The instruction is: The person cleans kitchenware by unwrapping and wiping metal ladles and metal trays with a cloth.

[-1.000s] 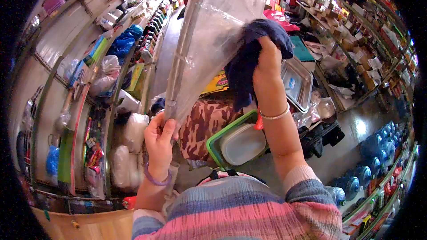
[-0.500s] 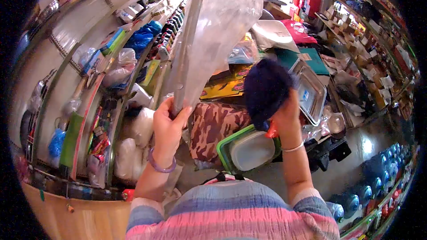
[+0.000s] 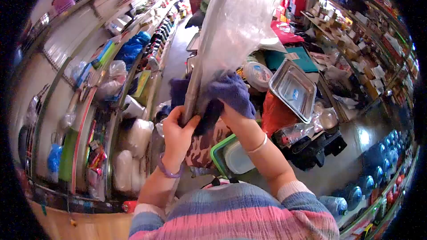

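My left hand (image 3: 179, 129) is closed round the lower end of a long item with a pale pole-like edge and clear plastic sheeting (image 3: 240, 31), which rises upward in front of me. A dark blue cloth (image 3: 231, 91) is held in my right hand (image 3: 227, 112), pressed against the lower part of the sheeting. Some of the cloth also shows to the left of the pole-like edge. The fingers of my right hand are mostly hidden by the cloth. Below the hands lies a camouflage-patterned item (image 3: 202, 151), beside a green-rimmed tray with a whitish container (image 3: 238, 156).
A metal tray (image 3: 293, 90) and a teal folder (image 3: 296, 59) lie to the right, with a red bag (image 3: 275, 113) below. Stocked shelves line both sides. Blue water bottles (image 3: 353, 195) stand at the lower right, and a wooden surface (image 3: 93, 218) is at the lower left.
My right hand has moved left with the dark blue cloth, from beside the sheeting onto its lower part. My left hand keeps its hold, slightly further right in view.
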`<state>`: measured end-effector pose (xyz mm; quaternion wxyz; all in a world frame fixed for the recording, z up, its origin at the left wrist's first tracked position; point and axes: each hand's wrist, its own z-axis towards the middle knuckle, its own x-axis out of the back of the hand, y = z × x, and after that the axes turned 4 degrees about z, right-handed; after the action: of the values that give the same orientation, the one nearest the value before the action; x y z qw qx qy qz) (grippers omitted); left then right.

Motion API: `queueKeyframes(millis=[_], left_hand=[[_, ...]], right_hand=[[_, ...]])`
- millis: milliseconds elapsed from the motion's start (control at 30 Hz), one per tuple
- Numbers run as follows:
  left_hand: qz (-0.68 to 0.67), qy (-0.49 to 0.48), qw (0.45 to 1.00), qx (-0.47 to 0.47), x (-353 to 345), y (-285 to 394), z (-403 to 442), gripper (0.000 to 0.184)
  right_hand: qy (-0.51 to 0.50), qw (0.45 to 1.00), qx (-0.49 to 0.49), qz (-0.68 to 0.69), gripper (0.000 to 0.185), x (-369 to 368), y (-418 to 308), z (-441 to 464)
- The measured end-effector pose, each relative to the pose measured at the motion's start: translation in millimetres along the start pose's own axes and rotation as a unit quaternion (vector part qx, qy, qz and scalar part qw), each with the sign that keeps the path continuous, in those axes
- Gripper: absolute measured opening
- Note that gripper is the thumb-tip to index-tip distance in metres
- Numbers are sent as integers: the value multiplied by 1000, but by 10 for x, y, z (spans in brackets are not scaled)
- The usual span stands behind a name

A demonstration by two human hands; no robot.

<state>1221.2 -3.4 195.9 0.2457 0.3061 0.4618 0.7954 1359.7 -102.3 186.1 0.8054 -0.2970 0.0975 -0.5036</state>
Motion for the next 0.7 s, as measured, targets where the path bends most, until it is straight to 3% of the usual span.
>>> queueKeyframes(millis=[67,167,233,300,433,500,567,633,700], left_hand=[[21,-12,1000,10,21,-49,-27,15],[26,-8,1000,0,12,-50,-61,15],[4,-13,1000,11,28,-66,-84,16],[15,-5,1000,25,43,-93,-107,16],[30,-14,999,35,116,-235,-146,17],[12,-10,999,45,116,-235,-181,16],[23,-9,998,54,137,-228,-218,16],[64,-6,996,60,194,-220,-240,15],[36,-9,998,56,229,-286,-236,14]], right_hand=[[8,984,124,-126,27,172,-113,194],[145,973,-63,169,23,289,-104,356],[227,887,-183,357,20,345,-81,444],[294,745,-288,525,17,411,-79,580],[313,799,-162,487,18,657,-322,939],[375,742,-255,493,19,963,359,1043],[441,735,-225,463,20,941,-201,1166],[462,709,-186,499,30,1212,-183,1197],[353,741,-55,569,30,1395,-115,1022]])
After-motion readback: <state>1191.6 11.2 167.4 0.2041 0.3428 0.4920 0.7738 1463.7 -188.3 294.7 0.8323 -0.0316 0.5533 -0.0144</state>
